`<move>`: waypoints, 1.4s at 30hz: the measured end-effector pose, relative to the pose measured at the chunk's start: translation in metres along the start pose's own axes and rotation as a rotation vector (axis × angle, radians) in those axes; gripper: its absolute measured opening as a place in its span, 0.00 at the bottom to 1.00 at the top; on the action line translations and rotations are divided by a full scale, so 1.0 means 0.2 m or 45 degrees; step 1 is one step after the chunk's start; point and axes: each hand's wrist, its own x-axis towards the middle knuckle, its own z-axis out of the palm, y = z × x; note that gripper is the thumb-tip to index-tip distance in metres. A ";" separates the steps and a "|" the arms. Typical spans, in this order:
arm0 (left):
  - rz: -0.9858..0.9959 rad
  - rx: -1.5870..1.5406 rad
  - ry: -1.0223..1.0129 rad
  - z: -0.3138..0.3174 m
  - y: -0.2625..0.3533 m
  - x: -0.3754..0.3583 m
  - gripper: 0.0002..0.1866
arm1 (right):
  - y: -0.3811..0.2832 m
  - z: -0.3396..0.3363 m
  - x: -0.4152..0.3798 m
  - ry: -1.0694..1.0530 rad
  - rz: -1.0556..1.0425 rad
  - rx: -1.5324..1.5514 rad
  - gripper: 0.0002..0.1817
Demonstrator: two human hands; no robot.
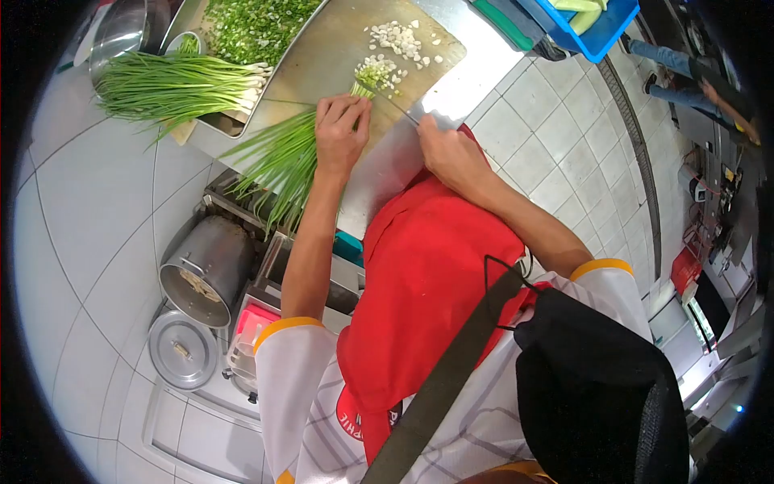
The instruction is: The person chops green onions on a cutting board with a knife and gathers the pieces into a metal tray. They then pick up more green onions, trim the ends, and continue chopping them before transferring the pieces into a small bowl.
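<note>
Lying on the cutting board [322, 56], a bunch of green onions [282, 161] points its white ends toward the knife [395, 107]. The left hand [340, 133] presses down, clenched over the bunch; the right hand [451, 153] grasps the knife handle, blade beside the cut ends, chopped pieces [399, 40] beyond.

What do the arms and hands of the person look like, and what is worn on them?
Both hands, the left hand and the right hand, are bare, with no gloves. The forearms are uncovered too. Each arm has a short white sleeve ending in an orange-yellow cuff. No watch or rings are visible.
</note>
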 end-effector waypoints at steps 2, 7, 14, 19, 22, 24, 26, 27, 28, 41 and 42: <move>-0.015 0.007 -0.014 0.00 0.03 -0.02 0.09 | -0.01 0.03 0.03 0.081 -0.095 -0.033 0.08; 0.013 -0.012 -0.025 0.00 0.01 -0.02 0.09 | -0.02 0.02 0.06 0.174 -0.158 -0.075 0.07; -0.007 -0.051 -0.014 0.01 0.01 -0.01 0.09 | -0.06 -0.01 0.09 0.091 -0.124 -0.143 0.06; 0.011 -0.053 -0.021 0.01 -0.01 -0.01 0.09 | -0.09 0.07 0.18 0.139 -0.157 -0.142 0.07; 0.040 -0.009 -0.020 0.01 -0.01 -0.02 0.09 | -0.04 0.14 0.11 0.164 -0.115 -0.088 0.08; 0.040 -0.011 -0.009 0.02 -0.01 -0.02 0.08 | 0.03 0.13 0.02 0.188 -0.081 -0.059 0.08; 0.034 0.011 -0.021 0.01 0.00 -0.01 0.08 | 0.06 0.06 -0.07 -0.101 0.090 -0.032 0.10; 0.048 0.004 -0.018 0.01 -0.01 -0.01 0.08 | 0.08 0.03 -0.09 -0.086 0.095 -0.033 0.10; 0.014 -0.023 -0.039 0.01 -0.01 -0.01 0.09 | 0.09 0.01 -0.11 -0.149 0.114 -0.027 0.11; -0.021 0.002 -0.182 -0.09 0.00 -0.02 0.13 | 0.03 -0.20 -0.19 0.238 -0.182 0.407 0.14; -0.027 0.008 -0.186 -0.09 0.00 -0.04 0.13 | 0.02 -0.17 -0.18 0.231 -0.184 0.412 0.14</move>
